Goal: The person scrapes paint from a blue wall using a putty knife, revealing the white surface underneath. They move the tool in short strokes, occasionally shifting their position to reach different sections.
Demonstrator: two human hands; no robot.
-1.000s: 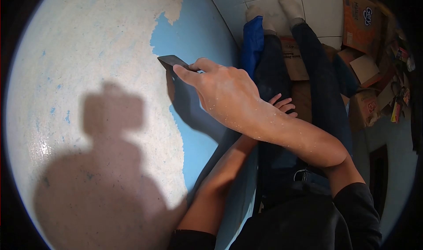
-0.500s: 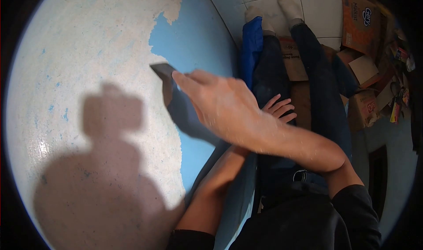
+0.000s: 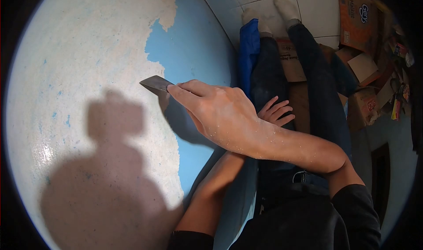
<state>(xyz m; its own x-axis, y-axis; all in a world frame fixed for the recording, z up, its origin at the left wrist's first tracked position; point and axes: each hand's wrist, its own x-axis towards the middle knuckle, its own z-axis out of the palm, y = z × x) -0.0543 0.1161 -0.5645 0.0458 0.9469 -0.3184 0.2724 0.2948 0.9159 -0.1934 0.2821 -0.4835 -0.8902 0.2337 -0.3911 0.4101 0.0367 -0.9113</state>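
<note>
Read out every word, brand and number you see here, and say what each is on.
"Gery": on the orange box.
"Malkist": on the same orange box, beside the brand.
"40", faint: on the brown box; its other words are too blurred to read.
Too small to read: the print on the yellow packet and the box with red print.

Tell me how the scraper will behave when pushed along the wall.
The scraper is probably stiff, showing no bend. It seems light: its visible part is smaller than the right hand. Its flat-looking shape should slide rather than roll.
</note>
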